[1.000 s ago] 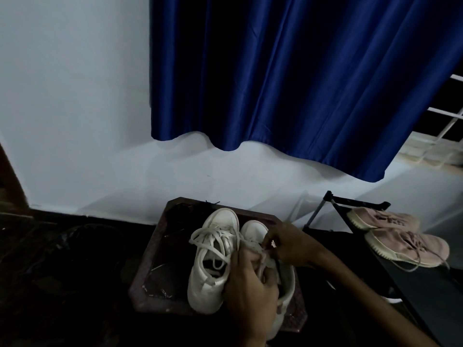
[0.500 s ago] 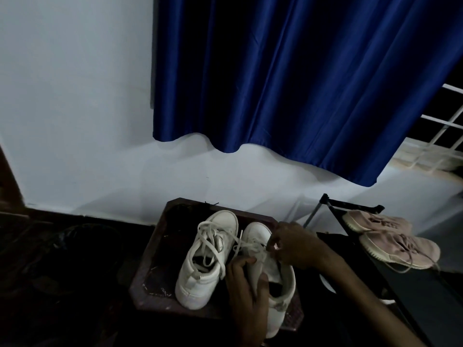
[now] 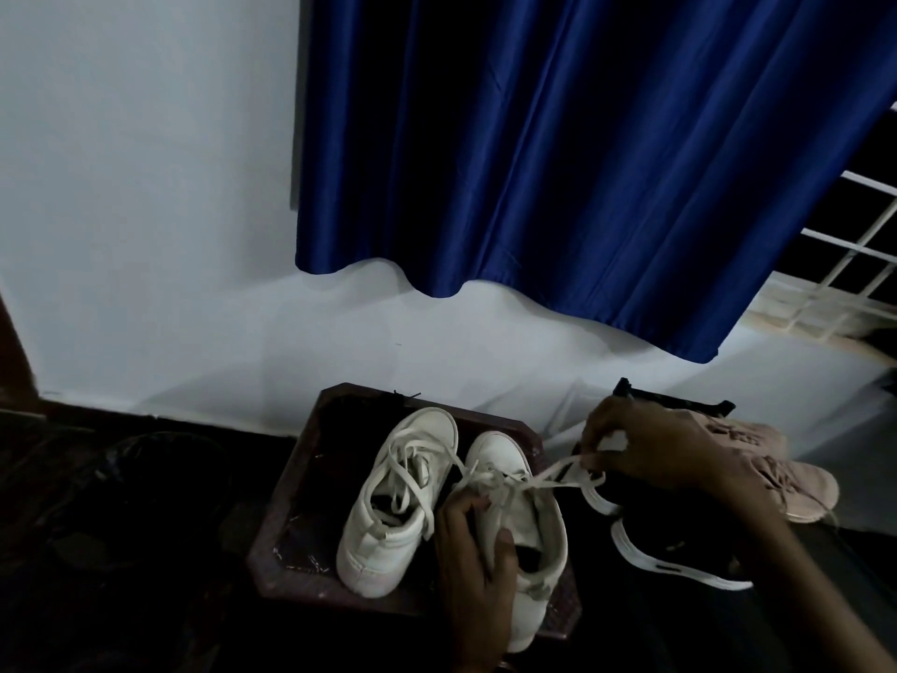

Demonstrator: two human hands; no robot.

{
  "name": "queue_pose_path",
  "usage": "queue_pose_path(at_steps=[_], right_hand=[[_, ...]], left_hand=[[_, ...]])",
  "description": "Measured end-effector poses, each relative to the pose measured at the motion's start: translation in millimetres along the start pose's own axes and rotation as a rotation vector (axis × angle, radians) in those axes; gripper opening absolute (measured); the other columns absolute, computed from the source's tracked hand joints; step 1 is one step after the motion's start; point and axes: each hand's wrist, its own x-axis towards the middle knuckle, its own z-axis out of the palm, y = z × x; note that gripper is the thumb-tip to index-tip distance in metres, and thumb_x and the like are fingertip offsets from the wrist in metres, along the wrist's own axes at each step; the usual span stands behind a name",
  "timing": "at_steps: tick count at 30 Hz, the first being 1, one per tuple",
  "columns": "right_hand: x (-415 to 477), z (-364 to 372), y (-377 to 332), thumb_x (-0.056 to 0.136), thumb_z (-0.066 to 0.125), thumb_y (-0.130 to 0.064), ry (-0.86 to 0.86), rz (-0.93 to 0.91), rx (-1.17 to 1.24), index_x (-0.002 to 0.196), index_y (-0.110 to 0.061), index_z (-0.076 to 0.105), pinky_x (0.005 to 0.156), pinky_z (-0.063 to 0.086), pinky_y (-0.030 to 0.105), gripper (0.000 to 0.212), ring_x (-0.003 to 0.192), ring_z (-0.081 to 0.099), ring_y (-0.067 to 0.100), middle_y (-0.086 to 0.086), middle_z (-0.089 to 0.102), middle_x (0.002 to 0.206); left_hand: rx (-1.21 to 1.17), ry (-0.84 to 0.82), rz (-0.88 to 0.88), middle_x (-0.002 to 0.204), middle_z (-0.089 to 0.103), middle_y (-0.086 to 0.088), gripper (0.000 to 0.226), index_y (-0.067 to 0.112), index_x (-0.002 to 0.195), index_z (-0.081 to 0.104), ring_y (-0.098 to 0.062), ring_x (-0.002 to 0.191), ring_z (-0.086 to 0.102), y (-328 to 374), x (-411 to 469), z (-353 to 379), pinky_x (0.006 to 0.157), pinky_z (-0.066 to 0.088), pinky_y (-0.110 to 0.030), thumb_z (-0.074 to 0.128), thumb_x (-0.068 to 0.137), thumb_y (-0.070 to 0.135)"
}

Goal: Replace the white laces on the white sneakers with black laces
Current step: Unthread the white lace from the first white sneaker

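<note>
Two white sneakers stand side by side on a dark reddish stool [image 3: 310,483]. The left sneaker [image 3: 388,541] has its white lace loose across the top. My left hand [image 3: 478,561] grips the side of the right sneaker [image 3: 534,522] at its collar. My right hand [image 3: 650,449] pinches the right sneaker's white lace [image 3: 548,478] and holds it stretched out to the right of the shoe. A thin dark strand [image 3: 406,394] lies at the stool's far edge; I cannot tell what it is.
A pair of pink sneakers [image 3: 776,459] sits on a black rack at the right. Black shoes with white soles [image 3: 679,570] lie below my right arm. A blue curtain [image 3: 582,162] hangs over the white wall. The floor to the left is dark.
My right hand has pulled the white lace out to the right, away from the right sneaker. My left hand keeps holding that shoe.
</note>
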Motion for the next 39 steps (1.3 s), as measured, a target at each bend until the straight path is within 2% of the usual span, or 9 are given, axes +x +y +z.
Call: queue_pose_path(at_steps=[6, 11, 14, 19, 23, 26, 30, 34, 39], right_hand=[[30.5, 62.9, -34.9, 0.087, 0.064, -0.033, -0.041, -0.019, -0.185, 0.111, -0.035, 0.066, 0.101, 0.038, 0.053, 0.025, 0.125, 0.040, 0.013, -0.008, 0.049, 0.126], [37.6, 97.2, -31.9, 0.085, 0.063, -0.023, 0.118, -0.006, -0.091, 0.090, -0.031, 0.072, 0.091, 0.042, 0.047, 0.013, 0.116, 0.046, 0.011, -0.012, 0.054, 0.113], [26.2, 82.9, -22.5, 0.080, 0.069, -0.029, 0.058, -0.094, 0.030, 0.069, -0.041, 0.063, 0.084, 0.049, 0.044, 0.017, 0.103, 0.053, 0.008, -0.020, 0.055, 0.104], [-12.8, -2.5, -2.1, 0.081, 0.075, -0.028, 0.039, -0.101, 0.279, 0.077, -0.024, 0.070, 0.082, 0.042, 0.008, 0.007, 0.099, 0.059, -0.001, -0.015, 0.063, 0.104], [2.4, 17.9, 4.7, 0.085, 0.067, -0.040, 0.087, 0.027, -0.153, 0.106, -0.032, 0.068, 0.100, 0.043, 0.031, 0.023, 0.120, 0.049, 0.008, -0.016, 0.052, 0.125], [21.7, 52.0, -17.4, 0.084, 0.064, -0.042, 0.054, -0.024, -0.125, 0.114, -0.036, 0.064, 0.102, 0.039, 0.052, 0.030, 0.130, 0.037, 0.012, -0.014, 0.044, 0.135], [30.7, 80.1, -31.7, 0.085, 0.062, -0.035, 0.049, -0.007, -0.182, 0.102, -0.032, 0.067, 0.096, 0.039, 0.046, 0.018, 0.119, 0.047, 0.011, -0.013, 0.055, 0.120], [28.0, 93.7, -34.9, 0.082, 0.060, -0.026, 0.151, 0.006, -0.114, 0.099, -0.030, 0.068, 0.092, 0.040, 0.040, 0.019, 0.116, 0.051, 0.013, -0.013, 0.057, 0.117], [14.0, 70.5, -16.1, 0.077, 0.060, -0.052, 0.134, 0.005, 0.046, 0.088, -0.026, 0.072, 0.083, 0.050, 0.039, 0.030, 0.100, 0.057, 0.009, -0.019, 0.055, 0.103]], left_hand=[[0.011, -0.001, 0.009, 0.117, 0.059, 0.012, 0.033, 0.019, 0.113, 0.059, -0.007, 0.113, 0.055, 4.2, 1.7, -1.3, 0.098, 0.037, -0.014, 0.051, 0.086, 0.037], [-0.011, -0.018, 0.001, 0.114, 0.056, 0.018, 0.032, 0.024, 0.112, 0.056, -0.005, 0.112, 0.054, 5.0, 0.8, -3.8, 0.094, 0.036, -0.011, 0.051, 0.084, 0.038], [0.007, -0.023, 0.002, 0.115, 0.055, 0.019, 0.030, 0.025, 0.111, 0.056, -0.007, 0.112, 0.054, 4.9, 0.7, -4.2, 0.094, 0.039, -0.017, 0.051, 0.084, 0.037], [0.015, -0.027, 0.030, 0.117, 0.054, 0.019, 0.032, 0.026, 0.115, 0.054, -0.004, 0.113, 0.053, 4.6, 2.5, -3.3, 0.096, 0.035, -0.012, 0.050, 0.084, 0.034], [0.012, -0.009, 0.039, 0.117, 0.054, 0.019, 0.029, 0.026, 0.111, 0.055, -0.005, 0.112, 0.054, 4.5, 2.2, -3.2, 0.096, 0.035, -0.013, 0.051, 0.084, 0.034], [0.017, -0.005, 0.054, 0.119, 0.056, 0.016, 0.029, 0.023, 0.112, 0.056, -0.007, 0.113, 0.055, 4.8, 3.0, -2.9, 0.096, 0.037, -0.014, 0.051, 0.086, 0.033], [-0.007, -0.020, 0.018, 0.122, 0.055, 0.017, 0.031, 0.025, 0.114, 0.055, -0.008, 0.117, 0.054, 1.2, 1.9, -2.2, 0.097, 0.039, -0.018, 0.051, 0.086, 0.035], [-0.005, -0.013, 0.024, 0.120, 0.054, 0.022, 0.029, 0.030, 0.114, 0.053, 0.000, 0.116, 0.052, 6.1, 3.0, -3.5, 0.095, 0.034, -0.008, 0.050, 0.086, 0.036], [0.000, -0.040, 0.009, 0.120, 0.054, 0.020, 0.034, 0.026, 0.115, 0.055, -0.004, 0.116, 0.052, 4.6, 2.3, -3.8, 0.097, 0.037, -0.016, 0.049, 0.082, 0.035]])
